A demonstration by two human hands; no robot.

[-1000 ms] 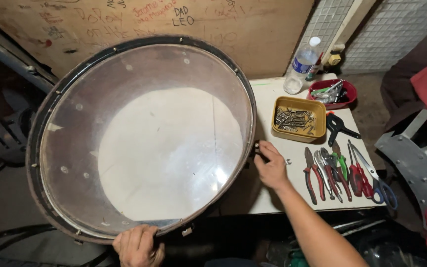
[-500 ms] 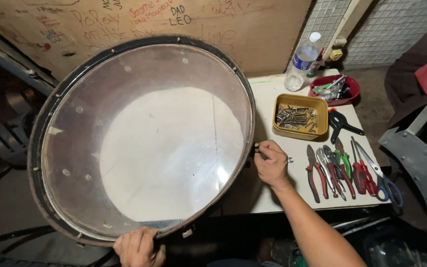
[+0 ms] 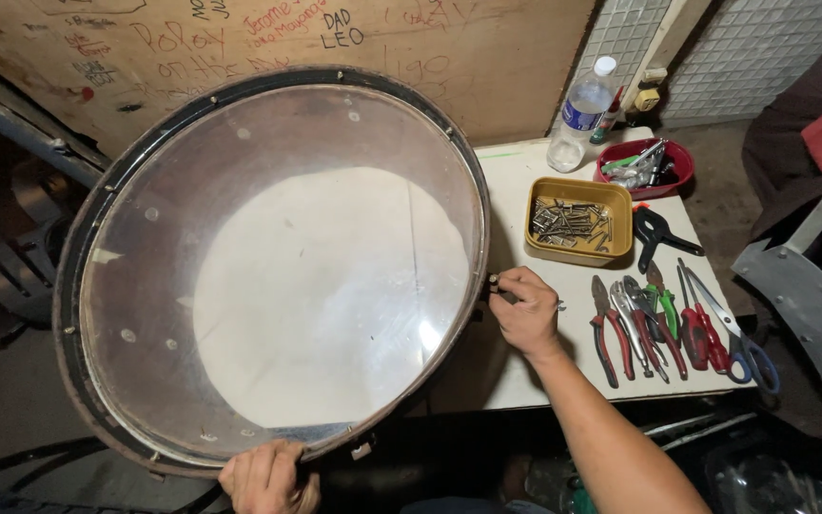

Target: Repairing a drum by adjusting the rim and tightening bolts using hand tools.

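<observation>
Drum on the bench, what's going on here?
A person steadies a large drum with a clear head, tilted on edge. The left hand grips its bottom rim; the right hand holds a small metal tool against the hoop on the table side. On the white table lie pliers, a yellow tray of hardware and a water bottle.

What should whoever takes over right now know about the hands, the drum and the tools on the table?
Left hand: grips the bottom rim of the big drum, which is tilted toward the camera.
Right hand: at the drum's right rim, pinching a small metal tool against the hoop.
White table: yellow tray of metal hardware, red bowl, water bottle, black clamp, row of pliers and scissors.
Done: clear drumhead sits under the hoop.
Left: how many rim fittings are finished cannot be told.
</observation>
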